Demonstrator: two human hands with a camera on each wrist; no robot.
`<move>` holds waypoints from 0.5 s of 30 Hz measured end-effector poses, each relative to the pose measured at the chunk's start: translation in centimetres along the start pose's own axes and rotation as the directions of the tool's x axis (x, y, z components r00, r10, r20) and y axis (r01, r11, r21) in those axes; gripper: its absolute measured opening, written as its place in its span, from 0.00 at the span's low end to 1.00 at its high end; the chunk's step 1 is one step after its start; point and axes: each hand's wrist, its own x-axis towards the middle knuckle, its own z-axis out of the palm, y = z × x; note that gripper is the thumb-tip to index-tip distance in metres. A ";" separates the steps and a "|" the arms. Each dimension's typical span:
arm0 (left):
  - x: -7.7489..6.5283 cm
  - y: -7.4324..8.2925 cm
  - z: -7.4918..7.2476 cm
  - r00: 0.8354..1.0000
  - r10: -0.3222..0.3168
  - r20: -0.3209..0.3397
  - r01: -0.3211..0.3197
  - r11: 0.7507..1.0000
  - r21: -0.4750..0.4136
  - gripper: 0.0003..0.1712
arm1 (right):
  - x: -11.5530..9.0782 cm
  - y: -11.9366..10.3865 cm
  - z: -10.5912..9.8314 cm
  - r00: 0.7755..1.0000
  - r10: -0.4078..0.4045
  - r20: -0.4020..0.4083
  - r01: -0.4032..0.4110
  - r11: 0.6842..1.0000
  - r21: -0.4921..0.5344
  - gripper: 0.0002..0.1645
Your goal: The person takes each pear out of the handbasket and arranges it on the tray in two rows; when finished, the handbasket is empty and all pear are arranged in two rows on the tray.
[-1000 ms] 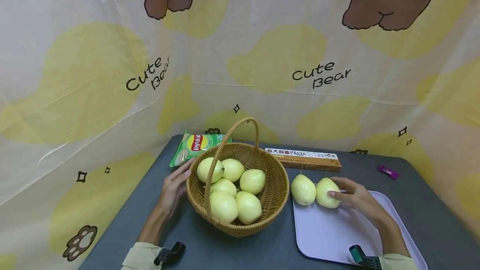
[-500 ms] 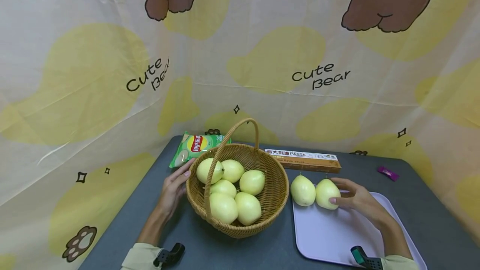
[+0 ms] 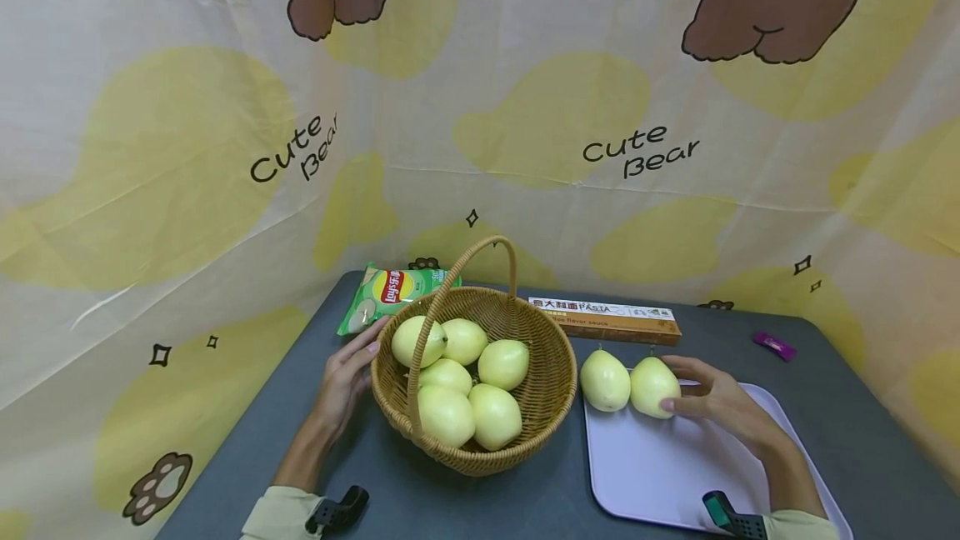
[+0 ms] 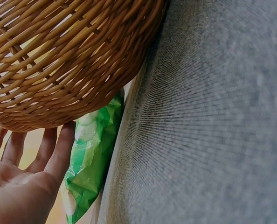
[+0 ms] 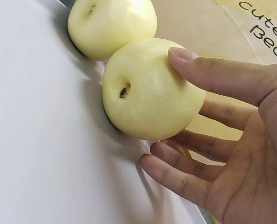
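A wicker basket (image 3: pixel 551 407) with an arched handle holds several pale yellow-green pears (image 3: pixel 505 365). At its left side, my left hand (image 3: pixel 347 380) touches the wall with fingers nearly straight. The left wrist view shows those fingertips (image 4: pixel 64 140) right at the woven side. My right hand (image 3: pixel 712 402) holds a pear (image 5: pixel 148 93) at the far left part of a lavender tray (image 3: pixel 660 473), thumb on one side and fingers behind it. A second pear (image 3: pixel 605 380) stands beside it, close to the tray's back left corner.
A green bag of chips (image 3: pixel 393 288) lies behind the basket on the left. The pasta box (image 3: pixel 615 322) is at the back, behind the tray. A small purple packet (image 3: pixel 775 346) lies at the back right of the grey table (image 3: pixel 540 498). Printed cloth hangs behind.
Over the last second the right thumb has shifted slightly lower on the pear. The left hand and basket stay put.
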 end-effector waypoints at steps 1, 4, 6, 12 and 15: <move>0.0 0.0 0.0 1.000 0.000 0.002 0.000 1.000 0.000 0.30 | 0.0 0.0 0.0 1.000 0.002 -0.002 -0.002 1.000 -0.002 0.49; 0.0 0.0 0.0 1.000 0.002 0.006 -0.002 1.000 0.000 0.30 | -0.2 0.1 -0.2 1.000 -0.007 -0.007 0.007 1.000 -0.011 0.49; 0.0 0.0 0.0 1.000 0.005 0.009 -0.005 1.000 -0.001 0.31 | -0.3 0.0 -0.3 1.000 -0.012 -0.020 0.012 1.000 -0.014 0.49; 0.0 0.1 0.0 1.000 0.011 0.014 -0.011 1.000 0.000 0.31 | -0.8 -0.5 -1.0 0.996 -0.048 -0.080 0.044 0.997 -0.055 0.47; 0.0 0.1 0.0 1.000 0.015 0.012 -0.015 1.000 -0.002 0.30 | -1.2 -0.9 -1.2 0.993 -0.050 -0.108 0.043 0.996 -0.073 0.47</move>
